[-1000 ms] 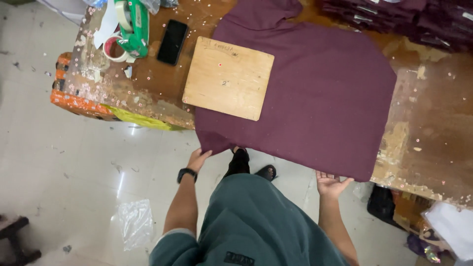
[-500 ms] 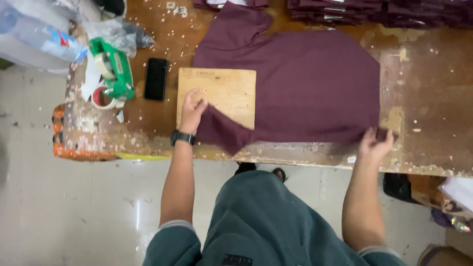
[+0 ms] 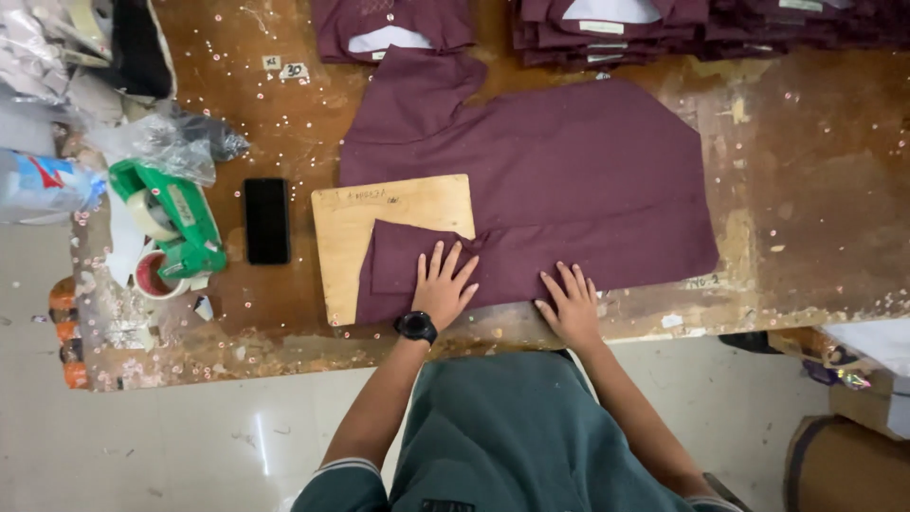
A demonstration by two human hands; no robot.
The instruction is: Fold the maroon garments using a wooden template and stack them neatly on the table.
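A maroon shirt lies spread on a worn wooden table, partly over a flat wooden board. Its bottom hem is folded up onto the board. My left hand, with a black watch on the wrist, presses flat with spread fingers on the folded hem over the board. My right hand lies flat on the lower edge of the shirt, near the table's front edge. Neither hand grips anything.
A black phone lies left of the board. Further left stand a green tape dispenser, a tape roll and plastic bags. Stacks of folded maroon shirts line the far edge.
The shirt's lower part, hanging over the table's front edge, was lifted and folded up onto the board. Both hands moved inward and now press flat on the fold.
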